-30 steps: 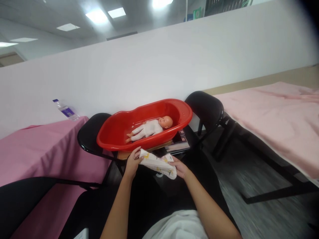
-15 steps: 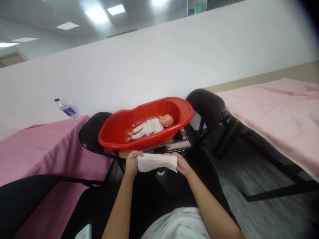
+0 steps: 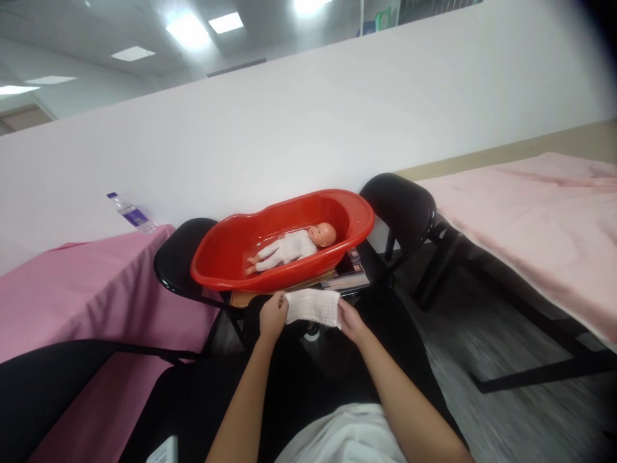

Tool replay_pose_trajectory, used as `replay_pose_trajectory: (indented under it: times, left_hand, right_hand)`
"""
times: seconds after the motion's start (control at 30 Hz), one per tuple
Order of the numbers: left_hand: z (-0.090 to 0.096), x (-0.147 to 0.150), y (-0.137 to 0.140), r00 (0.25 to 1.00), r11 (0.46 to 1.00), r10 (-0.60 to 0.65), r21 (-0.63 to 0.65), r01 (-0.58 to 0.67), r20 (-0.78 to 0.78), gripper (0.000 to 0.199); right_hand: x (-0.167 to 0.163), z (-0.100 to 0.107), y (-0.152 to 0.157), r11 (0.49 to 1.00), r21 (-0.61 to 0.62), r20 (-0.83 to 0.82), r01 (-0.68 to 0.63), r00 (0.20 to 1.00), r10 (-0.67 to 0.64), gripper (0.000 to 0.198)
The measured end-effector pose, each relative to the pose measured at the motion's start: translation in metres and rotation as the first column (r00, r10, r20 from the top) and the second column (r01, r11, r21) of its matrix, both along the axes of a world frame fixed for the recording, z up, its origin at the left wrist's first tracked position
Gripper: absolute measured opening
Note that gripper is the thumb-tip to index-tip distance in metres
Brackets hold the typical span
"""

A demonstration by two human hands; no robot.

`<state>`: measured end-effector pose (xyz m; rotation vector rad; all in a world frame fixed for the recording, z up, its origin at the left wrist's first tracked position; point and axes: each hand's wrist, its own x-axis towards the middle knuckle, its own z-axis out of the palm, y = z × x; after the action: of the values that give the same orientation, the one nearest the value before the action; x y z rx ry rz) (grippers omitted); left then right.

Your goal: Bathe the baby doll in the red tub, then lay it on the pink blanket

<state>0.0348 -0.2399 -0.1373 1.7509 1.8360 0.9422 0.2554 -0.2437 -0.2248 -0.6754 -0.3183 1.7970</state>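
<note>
A folded white cloth (image 3: 312,307) is stretched between my two hands above my lap. My left hand (image 3: 274,315) grips its left end, fingers curled round the edge. At the other end my right hand (image 3: 351,319) pinches the cloth, its fingertips partly hidden behind the fabric. Just beyond the cloth stands a red baby bathtub (image 3: 231,280). Inside it a baby doll (image 3: 289,247) in white clothing lies on its back, head to the right and feet to the left. Neither hand touches the tub or the doll.
The tub rests over black chairs (image 3: 180,254) and a stack of books (image 3: 347,278). To the left is a pink-covered table (image 3: 110,283) with a clear bottle (image 3: 132,213). A table with a pale pink cloth (image 3: 540,218) stands at the right. Behind runs a white partition (image 3: 270,135).
My left hand has moved right, closer to my right hand, and the span of cloth between them is shorter. The tub and doll have stayed in place.
</note>
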Motion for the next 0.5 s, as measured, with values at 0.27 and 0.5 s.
replay_pose_trajectory:
  times: [0.27, 0.5]
  left_hand:
    - [-0.046, 0.056, 0.003, 0.996, 0.997, -0.072, -0.016, 0.073, 0.053, 0.016]
    - [-0.083, 0.089, -0.002, 0.888, 0.996, -0.066, -0.025, 0.087, 0.454, 0.020]
  right_hand:
    - [-0.023, -0.014, -0.005, 0.997, 0.072, -0.019, 0.010, 1.000, -0.009, 0.041]
    - [-0.030, -0.016, -0.017, 0.995, 0.095, 0.034, -0.040, 0.999, 0.037, 0.047]
